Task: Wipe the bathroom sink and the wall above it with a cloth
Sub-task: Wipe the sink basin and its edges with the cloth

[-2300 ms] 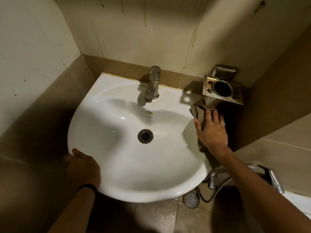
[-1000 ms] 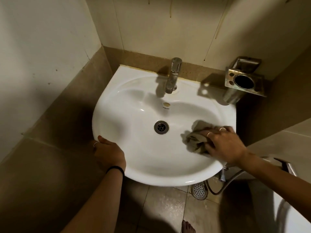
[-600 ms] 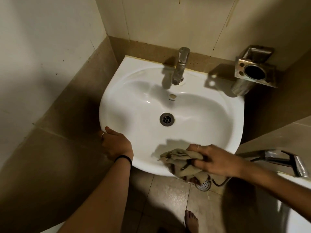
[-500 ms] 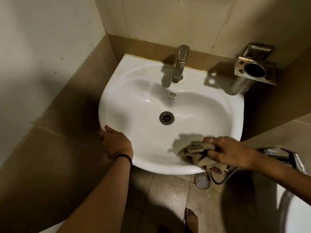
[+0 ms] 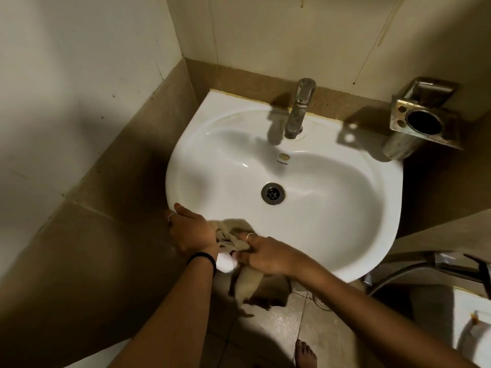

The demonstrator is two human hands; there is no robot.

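A white oval sink (image 5: 345, 208) fills the middle of the head view, with a metal tap (image 5: 299, 107) at its back and a drain (image 5: 272, 193) in the bowl. My right hand (image 5: 268, 254) grips a beige cloth (image 5: 228, 236) on the sink's front left rim; part of the cloth hangs below the rim. My left hand (image 5: 190, 228) holds the rim just left of the cloth, touching it. The cream tiled wall (image 5: 287, 35) rises behind the tap.
A metal tumbler holder (image 5: 422, 120) is fixed to the wall at the right of the sink. A hose and metal sprayer (image 5: 451, 266) lie at the lower right beside a white fixture (image 5: 470, 322). My bare toes (image 5: 305, 353) show on the floor tiles below.
My right hand has dragged the cloth from the sink's right rim along the front rim to the left, up to my left hand. The left hand has stayed on the rim.
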